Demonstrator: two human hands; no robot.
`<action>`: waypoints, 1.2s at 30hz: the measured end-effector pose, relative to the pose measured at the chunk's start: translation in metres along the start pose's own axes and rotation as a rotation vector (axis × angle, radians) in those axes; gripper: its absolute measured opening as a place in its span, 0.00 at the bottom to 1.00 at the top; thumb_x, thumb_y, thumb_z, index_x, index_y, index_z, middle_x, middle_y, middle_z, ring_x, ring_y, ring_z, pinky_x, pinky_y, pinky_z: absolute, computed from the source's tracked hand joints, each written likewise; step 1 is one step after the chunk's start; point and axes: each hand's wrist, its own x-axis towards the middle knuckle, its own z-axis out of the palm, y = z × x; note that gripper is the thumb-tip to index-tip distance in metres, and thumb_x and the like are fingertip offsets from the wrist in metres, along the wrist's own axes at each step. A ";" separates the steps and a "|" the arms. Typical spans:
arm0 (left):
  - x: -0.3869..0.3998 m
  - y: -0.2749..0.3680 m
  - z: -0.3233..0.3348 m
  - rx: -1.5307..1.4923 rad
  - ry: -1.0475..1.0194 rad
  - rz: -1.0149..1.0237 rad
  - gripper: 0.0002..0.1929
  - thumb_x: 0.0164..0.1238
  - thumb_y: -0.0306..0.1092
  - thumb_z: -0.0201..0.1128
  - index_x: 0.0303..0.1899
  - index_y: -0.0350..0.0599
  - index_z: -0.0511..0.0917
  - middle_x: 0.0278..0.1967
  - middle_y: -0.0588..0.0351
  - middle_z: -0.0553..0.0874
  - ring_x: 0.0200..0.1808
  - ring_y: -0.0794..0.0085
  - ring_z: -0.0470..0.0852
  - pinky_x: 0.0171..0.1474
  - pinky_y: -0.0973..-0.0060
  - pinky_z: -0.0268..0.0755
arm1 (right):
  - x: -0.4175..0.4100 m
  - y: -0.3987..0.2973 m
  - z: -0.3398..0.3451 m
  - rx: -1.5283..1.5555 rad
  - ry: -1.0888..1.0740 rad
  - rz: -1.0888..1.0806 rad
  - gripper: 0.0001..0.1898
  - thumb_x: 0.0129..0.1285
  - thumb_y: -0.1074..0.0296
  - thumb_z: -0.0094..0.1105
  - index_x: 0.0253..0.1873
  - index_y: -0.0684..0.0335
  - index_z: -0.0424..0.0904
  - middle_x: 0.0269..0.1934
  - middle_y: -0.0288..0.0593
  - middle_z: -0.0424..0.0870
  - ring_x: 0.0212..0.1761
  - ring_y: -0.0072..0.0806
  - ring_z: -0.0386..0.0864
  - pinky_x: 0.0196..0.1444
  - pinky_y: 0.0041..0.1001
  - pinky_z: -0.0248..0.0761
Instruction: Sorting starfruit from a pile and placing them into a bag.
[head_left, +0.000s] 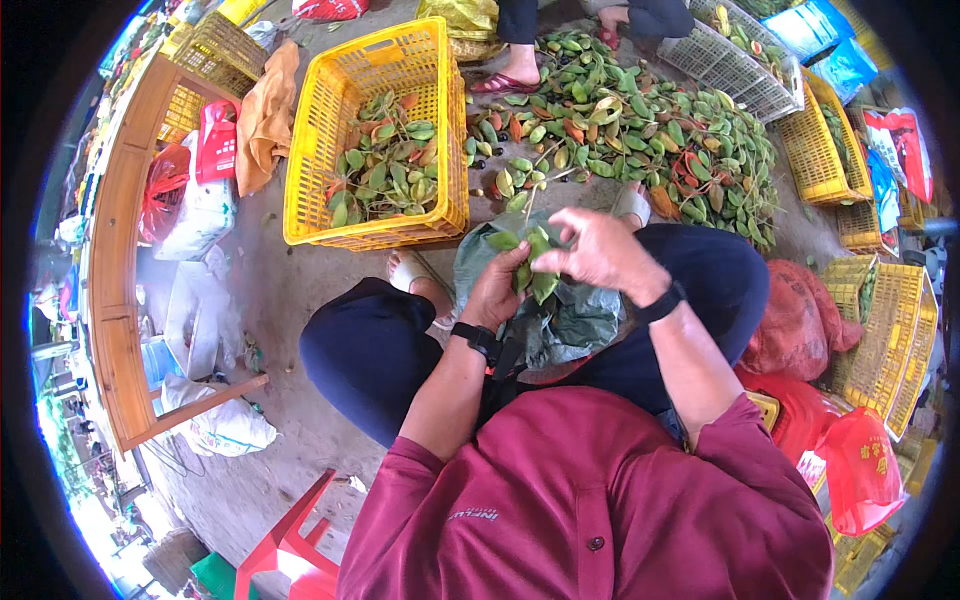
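Between thumb and fingers, my left hand (501, 285) grips a stemmed cluster of green seed pods (541, 262) above my lap. My right hand (600, 251) is just to the right of the cluster, its thumb and index finger apart and the hand slightly blurred. I see nothing in it; whether the thumb touches a pod is hard to tell. Beneath both hands a grey-green plastic sheet (589, 315) spreads between my legs. Ahead lies a large heap of green and reddish pods on stems (637, 135). To its left, a yellow plastic crate (456, 150) contains more pods with stems.
Another person's foot in a dark red sandal (510, 81) stands beside the heap. A grey crate (731, 67) and yellow crates (814, 161) line the right. A red mesh sack (799, 322) sits by my right knee. Leftward are a wooden frame (116, 300) and a red plastic stool (289, 551).
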 end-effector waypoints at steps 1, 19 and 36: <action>-0.002 0.001 0.000 -0.001 0.002 -0.006 0.16 0.76 0.44 0.61 0.54 0.45 0.80 0.46 0.57 0.87 0.45 0.71 0.87 0.49 0.72 0.80 | -0.004 0.005 0.017 -0.037 -0.004 -0.019 0.32 0.52 0.42 0.75 0.52 0.63 0.82 0.39 0.50 0.85 0.39 0.42 0.85 0.43 0.35 0.77; -0.004 -0.006 -0.012 0.172 0.123 0.206 0.12 0.69 0.27 0.65 0.51 0.43 0.80 0.47 0.57 0.85 0.49 0.68 0.84 0.54 0.68 0.77 | -0.007 0.049 0.062 0.659 -0.149 0.349 0.20 0.60 0.57 0.73 0.52 0.63 0.81 0.39 0.31 0.83 0.36 0.16 0.76 0.39 0.20 0.71; -0.005 0.016 -0.005 -0.159 0.033 0.268 0.16 0.70 0.36 0.63 0.55 0.41 0.77 0.52 0.52 0.85 0.56 0.62 0.83 0.64 0.59 0.73 | -0.017 0.045 0.080 1.304 -0.054 0.602 0.25 0.65 0.42 0.67 0.47 0.63 0.81 0.22 0.32 0.74 0.17 0.21 0.70 0.22 0.28 0.73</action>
